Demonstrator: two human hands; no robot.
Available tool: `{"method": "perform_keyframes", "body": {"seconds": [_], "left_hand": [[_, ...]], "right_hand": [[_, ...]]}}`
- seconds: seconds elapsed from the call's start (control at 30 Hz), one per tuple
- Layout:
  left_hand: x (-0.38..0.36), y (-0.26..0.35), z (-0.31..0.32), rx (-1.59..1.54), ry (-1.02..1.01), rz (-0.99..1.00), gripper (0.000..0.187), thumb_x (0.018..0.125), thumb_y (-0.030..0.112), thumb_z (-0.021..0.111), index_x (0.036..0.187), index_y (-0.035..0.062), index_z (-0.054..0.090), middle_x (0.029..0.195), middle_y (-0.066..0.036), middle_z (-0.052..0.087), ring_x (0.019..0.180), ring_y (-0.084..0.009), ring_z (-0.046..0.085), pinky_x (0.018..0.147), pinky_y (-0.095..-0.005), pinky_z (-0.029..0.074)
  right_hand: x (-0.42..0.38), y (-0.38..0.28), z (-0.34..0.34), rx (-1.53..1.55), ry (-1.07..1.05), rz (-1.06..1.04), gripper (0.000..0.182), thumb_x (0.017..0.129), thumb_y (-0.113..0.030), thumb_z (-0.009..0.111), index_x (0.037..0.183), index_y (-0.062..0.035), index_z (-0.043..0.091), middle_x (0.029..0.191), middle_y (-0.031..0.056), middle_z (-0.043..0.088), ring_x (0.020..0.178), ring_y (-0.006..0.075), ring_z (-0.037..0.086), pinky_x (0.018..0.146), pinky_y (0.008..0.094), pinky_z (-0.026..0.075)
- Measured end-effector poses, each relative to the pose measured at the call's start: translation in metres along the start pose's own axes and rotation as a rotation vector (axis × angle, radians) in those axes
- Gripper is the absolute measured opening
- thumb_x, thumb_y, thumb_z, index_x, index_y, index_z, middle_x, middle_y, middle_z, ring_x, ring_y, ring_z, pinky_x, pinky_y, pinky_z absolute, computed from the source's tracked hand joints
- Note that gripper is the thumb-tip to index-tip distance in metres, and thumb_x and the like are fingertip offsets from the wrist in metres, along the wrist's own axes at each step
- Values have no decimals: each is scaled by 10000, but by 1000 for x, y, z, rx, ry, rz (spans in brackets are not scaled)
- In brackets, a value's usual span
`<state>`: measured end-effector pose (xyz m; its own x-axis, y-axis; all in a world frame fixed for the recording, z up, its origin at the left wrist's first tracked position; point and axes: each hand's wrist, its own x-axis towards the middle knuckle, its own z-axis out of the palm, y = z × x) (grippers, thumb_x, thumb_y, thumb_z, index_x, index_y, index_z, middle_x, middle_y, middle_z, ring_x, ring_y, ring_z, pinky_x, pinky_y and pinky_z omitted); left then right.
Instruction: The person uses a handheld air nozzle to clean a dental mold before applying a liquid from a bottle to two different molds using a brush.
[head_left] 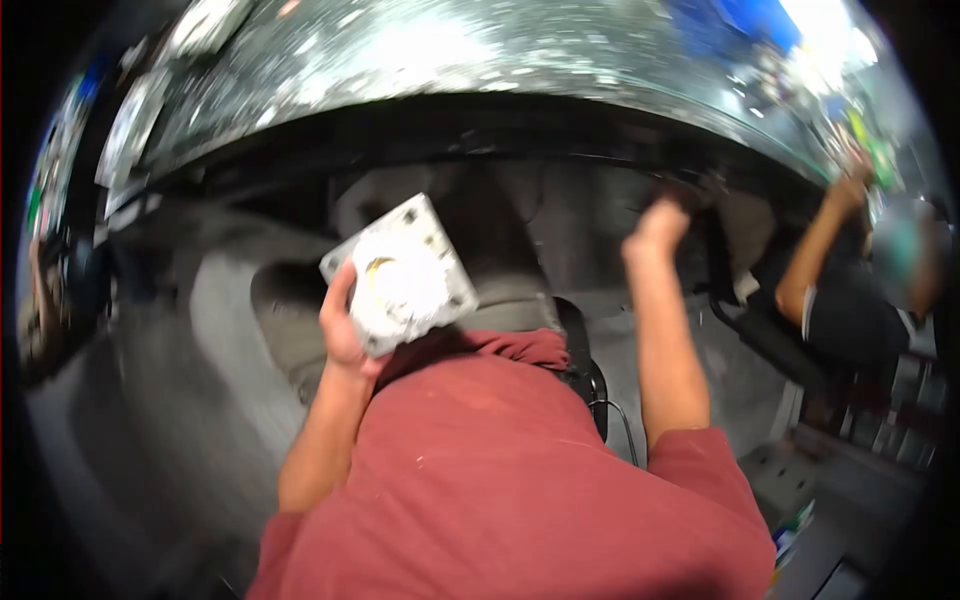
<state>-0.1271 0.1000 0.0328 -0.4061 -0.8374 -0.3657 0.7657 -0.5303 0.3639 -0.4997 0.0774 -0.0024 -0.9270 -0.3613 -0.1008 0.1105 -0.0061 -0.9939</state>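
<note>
My left hand (345,325) is closed on the edge of a square, pale metal plate (456,283) above my lap. The plate has holes at its corners, a bright white raised round middle and a yellowish curved mark. It is tilted, one corner pointing up toward the table. My right hand (660,228) is stretched out to the right, just below the table's front edge. Its fingers are smeared by motion and partly lost against a dark shape, so I cannot make out whether they hold anything.
A glossy table (330,60) strewn with small bright bits spans the top, its dark front edge (470,130) before me. On the right sits another person (850,310), one arm reaching to the table. A further person (45,310) is at the far left.
</note>
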Motion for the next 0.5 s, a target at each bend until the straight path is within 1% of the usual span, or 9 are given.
{"method": "perform_keyframes", "body": {"seconds": [0.03,0.07,0.13,0.2,0.27,0.33,0.4,0.43,0.5], "left_hand": [[5,4,-6,-20,8,4,547,992,379,521,1375,-11,515,1319,-150,627,1193,-300,628,1036,-445,501],[10,10,-14,-43,15,12,540,993,377,527,1370,-10,519,1309,-148,633,1184,-298,634,1031,-443,507],[17,18,-30,-78,-36,41,517,997,367,543,1349,-12,533,1280,-149,649,1153,-287,654,1003,-435,530],[17,26,-24,-64,14,88,499,999,362,558,1327,-13,546,1245,-148,664,1124,-264,670,970,-419,554],[16,31,-31,-9,31,96,484,1003,360,553,1308,-15,555,1223,-147,671,1102,-249,679,952,-413,565],[23,25,-33,-46,11,81,470,1008,364,543,1290,-12,565,1204,-141,677,1080,-242,688,943,-405,572],[27,28,-37,-2,-41,28,469,1014,375,535,1280,-10,571,1201,-141,678,1064,-249,694,934,-401,574],[29,28,-38,-7,-39,-10,483,1019,387,525,1293,-7,567,1195,-144,679,1073,-254,691,940,-398,569],[33,30,-33,-12,21,42,485,1025,375,515,1330,0,550,1230,-138,663,1143,-255,656,975,-406,545]], "right_hand": [[54,27,-16,153,5,-145,225,989,-219,583,1097,-48,682,1033,19,659,884,144,587,819,335,485],[77,39,-22,241,-58,-140,268,985,-240,598,1136,-35,682,1081,48,674,929,163,612,822,340,502],[86,48,-23,129,-63,-112,311,996,-272,594,1146,-14,678,1088,80,683,962,208,634,835,357,530],[78,32,-27,66,-10,-79,354,997,-295,601,1216,-21,647,1128,99,673,1001,233,642,869,390,555],[71,16,-25,326,-71,-45,402,1003,-299,595,1303,-33,596,1207,107,635,1055,246,622,937,420,539],[96,9,-38,320,-148,-61,434,1007,-287,587,1360,-37,550,1273,114,594,1123,255,595,971,440,519],[108,19,-50,179,-95,-185,420,1015,-283,569,1339,-16,566,1316,118,575,1160,263,579,1012,443,497],[111,22,-55,-117,0,-521,426,1003,-288,591,1330,-15,582,1350,123,570,1158,251,580,1002,438,498],[70,-12,-34,73,147,-222,435,987,-314,612,1305,-17,603,1315,120,597,1147,237,586,982,430,492]]}}
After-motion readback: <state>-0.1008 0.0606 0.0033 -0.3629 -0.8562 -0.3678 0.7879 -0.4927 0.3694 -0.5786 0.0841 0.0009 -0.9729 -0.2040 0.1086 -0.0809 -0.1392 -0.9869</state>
